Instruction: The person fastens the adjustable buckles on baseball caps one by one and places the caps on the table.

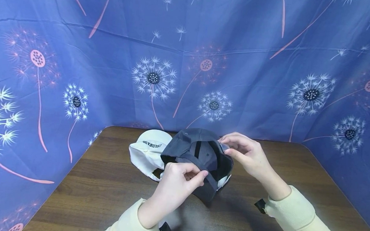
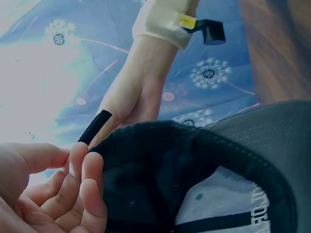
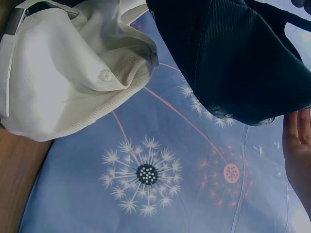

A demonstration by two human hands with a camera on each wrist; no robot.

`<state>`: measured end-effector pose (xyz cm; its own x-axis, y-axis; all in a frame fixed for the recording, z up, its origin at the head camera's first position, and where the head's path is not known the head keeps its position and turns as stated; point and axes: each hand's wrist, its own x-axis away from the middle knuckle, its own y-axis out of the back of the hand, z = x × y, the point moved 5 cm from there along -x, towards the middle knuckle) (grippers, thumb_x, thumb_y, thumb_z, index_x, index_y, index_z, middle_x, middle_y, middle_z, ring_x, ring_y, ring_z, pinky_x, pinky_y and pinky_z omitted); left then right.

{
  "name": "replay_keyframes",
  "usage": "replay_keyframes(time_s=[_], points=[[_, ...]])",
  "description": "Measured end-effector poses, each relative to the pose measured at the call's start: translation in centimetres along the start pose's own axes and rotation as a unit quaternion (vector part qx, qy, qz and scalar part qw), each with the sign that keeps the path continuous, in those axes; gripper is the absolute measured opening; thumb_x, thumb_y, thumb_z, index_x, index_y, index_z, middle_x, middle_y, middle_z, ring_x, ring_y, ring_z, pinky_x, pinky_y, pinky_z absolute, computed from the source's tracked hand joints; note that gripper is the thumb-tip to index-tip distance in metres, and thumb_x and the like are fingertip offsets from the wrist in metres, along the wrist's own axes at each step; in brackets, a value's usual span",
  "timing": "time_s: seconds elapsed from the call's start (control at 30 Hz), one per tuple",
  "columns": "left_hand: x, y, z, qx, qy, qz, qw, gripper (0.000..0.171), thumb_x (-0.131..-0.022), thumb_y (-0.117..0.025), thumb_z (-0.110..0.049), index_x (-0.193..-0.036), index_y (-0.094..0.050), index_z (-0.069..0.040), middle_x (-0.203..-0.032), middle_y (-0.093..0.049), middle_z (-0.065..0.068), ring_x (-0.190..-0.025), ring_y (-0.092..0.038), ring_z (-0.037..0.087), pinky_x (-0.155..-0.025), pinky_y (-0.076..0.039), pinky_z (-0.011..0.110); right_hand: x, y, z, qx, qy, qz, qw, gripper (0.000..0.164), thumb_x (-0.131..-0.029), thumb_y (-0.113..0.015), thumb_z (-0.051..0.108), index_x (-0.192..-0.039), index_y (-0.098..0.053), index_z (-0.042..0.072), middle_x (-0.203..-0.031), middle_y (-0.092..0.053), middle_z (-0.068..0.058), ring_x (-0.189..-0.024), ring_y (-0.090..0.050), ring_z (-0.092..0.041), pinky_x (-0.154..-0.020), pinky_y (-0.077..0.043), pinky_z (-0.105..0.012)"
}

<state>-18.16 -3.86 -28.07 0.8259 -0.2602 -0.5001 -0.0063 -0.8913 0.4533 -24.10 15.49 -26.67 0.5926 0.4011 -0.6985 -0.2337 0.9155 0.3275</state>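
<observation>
A dark grey baseball cap is held up over the table, its inside turned toward me. My left hand pinches the end of a narrow dark strap between thumb and fingers. The right hand pinches the cap's edge at its far right side. The brim points down toward the table. Inside the cap, the left wrist view shows a pale patch with lettering. A white cap marked COLORADO lies just left of the dark one.
Both caps are over a brown wooden table. Something white shows from under the dark cap's right side. A blue cloth with a dandelion print hangs behind and at both sides of the table.
</observation>
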Motion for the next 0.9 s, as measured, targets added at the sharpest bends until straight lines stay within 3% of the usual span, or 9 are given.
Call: replay_keyframes(time_s=[0.2,0.43,0.7,0.9], points=[[-0.9,0.9,-0.5,0.02,-0.001,-0.02,0.9996,0.014,-0.085,-0.07,-0.016,-0.072,-0.071,-0.012,-0.061,-0.068,-0.007,-0.054,-0.059,-0.006,-0.048,-0.048,0.019,-0.2,-0.1,0.0,-0.024,0.01,-0.016,1.0,0.023,-0.083,-0.062,-0.012,-0.104,-0.064,-0.005,-0.104,-0.065,-0.011,-0.095,-0.064,-0.014,-0.075,-0.054,-0.022],[-1.6,1.5,-0.5,0.078,0.006,-0.047,0.9958,0.016,-0.086,-0.069,-0.017,-0.073,-0.071,-0.009,-0.062,-0.068,-0.003,-0.056,-0.063,0.0,-0.056,-0.053,0.022,-0.4,-0.4,0.1,-0.039,0.006,-0.033,0.999,0.021,-0.082,-0.063,-0.011,-0.103,-0.065,-0.005,-0.102,-0.065,-0.01,-0.092,-0.064,-0.014,-0.074,-0.053,-0.021],[-2.6,2.1,-0.1,0.116,0.019,-0.091,0.989,0.02,-0.088,-0.068,-0.021,-0.07,-0.071,-0.012,-0.06,-0.068,-0.002,-0.054,-0.062,0.01,-0.045,-0.04,0.021,-0.1,-0.5,-0.2,-0.002,-0.052,-0.065,0.996,0.02,-0.085,-0.064,-0.004,-0.104,-0.066,0.0,-0.104,-0.065,-0.003,-0.092,-0.064,-0.009,-0.078,-0.052,-0.019],[-3.2,2.3,0.3,0.16,0.048,-0.117,0.979,0.02,-0.087,-0.068,-0.023,-0.072,-0.072,-0.011,-0.062,-0.069,0.002,-0.05,-0.055,0.019,-0.046,-0.042,0.023,-0.1,-0.8,-0.1,-0.016,-0.054,-0.077,0.995,0.02,-0.085,-0.064,-0.003,-0.104,-0.067,0.005,-0.105,-0.064,-0.003,-0.095,-0.064,-0.009,-0.081,-0.052,-0.02]])
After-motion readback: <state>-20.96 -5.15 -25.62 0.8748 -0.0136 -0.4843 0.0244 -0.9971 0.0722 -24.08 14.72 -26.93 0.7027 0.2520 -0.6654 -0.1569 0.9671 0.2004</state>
